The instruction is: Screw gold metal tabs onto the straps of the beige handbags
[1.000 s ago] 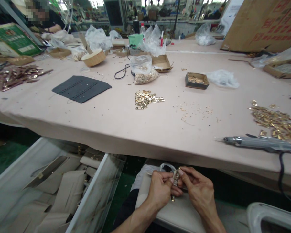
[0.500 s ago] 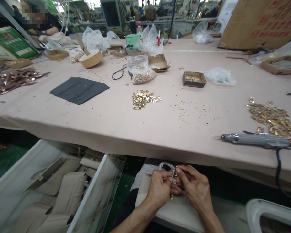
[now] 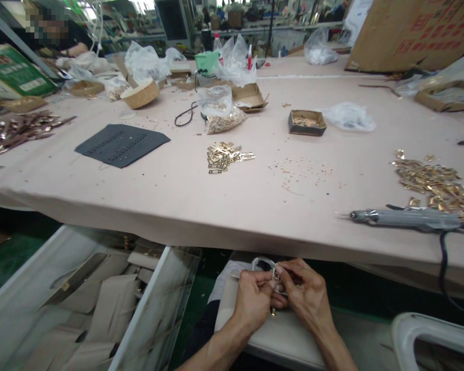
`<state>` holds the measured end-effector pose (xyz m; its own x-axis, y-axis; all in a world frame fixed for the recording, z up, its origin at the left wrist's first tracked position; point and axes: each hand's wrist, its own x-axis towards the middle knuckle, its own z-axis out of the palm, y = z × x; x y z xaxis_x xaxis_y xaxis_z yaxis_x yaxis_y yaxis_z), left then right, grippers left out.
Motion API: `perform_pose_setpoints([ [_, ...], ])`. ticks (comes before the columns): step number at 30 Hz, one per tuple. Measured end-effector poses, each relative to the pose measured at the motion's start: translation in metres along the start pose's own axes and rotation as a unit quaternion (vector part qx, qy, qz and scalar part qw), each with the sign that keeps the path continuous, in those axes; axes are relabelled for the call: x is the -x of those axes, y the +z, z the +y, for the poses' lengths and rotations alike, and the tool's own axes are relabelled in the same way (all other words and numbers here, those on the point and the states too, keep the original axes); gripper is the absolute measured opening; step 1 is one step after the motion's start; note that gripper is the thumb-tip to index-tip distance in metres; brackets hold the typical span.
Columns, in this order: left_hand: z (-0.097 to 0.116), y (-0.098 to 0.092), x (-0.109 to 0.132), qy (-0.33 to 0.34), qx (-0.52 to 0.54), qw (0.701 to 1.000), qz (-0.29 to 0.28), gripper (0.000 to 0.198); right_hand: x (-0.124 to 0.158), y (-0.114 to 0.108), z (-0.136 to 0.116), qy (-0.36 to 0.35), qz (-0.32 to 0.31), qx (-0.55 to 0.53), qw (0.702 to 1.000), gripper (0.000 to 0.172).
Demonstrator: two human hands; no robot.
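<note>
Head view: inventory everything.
metal piece: 1, gold, bottom centre
bag: 1, beige, beneath it
plates: many, gold, mid-table
fittings: many, gold, right
strips: many, brownish, far left
electric screwdriver: 1, grey, front right
sheet: 1, dark, left
tape: 1, tan, back left
box: 1, dark, right
carton: 1, brown, back right
plastic bags: several, clear, tabletop
bin: 1, white, lower left
table: 1, pinkish, centre
person: 1, dark top, upper left
rest: clutter, uncounted
left hand: 1, bare, bottom centre
right hand: 1, bare, beside it
</note>
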<state>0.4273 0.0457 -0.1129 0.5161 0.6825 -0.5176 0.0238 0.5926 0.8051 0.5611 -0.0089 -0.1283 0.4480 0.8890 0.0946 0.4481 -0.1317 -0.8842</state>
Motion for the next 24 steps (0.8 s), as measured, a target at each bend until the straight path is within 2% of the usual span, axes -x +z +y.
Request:
perform_pose_setpoints([
  [4, -0.0009, -0.0003, 0.0001, -0.001, 0.006, 1.000, -0.002, 0.052, -0.0007, -0.0003, -0.0031, -0.034, -0.010, 0.030, 0.999, 0.019],
  [14, -0.0035, -0.0005, 0.0002, -0.005, 0.040, 0.999, -0.011, 0.055, 0.0013, 0.0008, -0.0052, -0.067, -0.036, 0.069, 0.995, 0.020],
  [18, -0.0019, -0.0007, 0.0012, 0.001, 0.016, 1.000, -0.007, 0.049, 0.0012, -0.0002, -0.0045, -0.051, -0.036, 0.043, 0.997, 0.020],
  [24, 0.0016, -0.0002, 0.0041, 0.012, -0.017, 1.000, -0.017, 0.033, 0.0032, -0.0030, -0.0032, 0.016, -0.052, -0.013, 0.998, 0.024],
])
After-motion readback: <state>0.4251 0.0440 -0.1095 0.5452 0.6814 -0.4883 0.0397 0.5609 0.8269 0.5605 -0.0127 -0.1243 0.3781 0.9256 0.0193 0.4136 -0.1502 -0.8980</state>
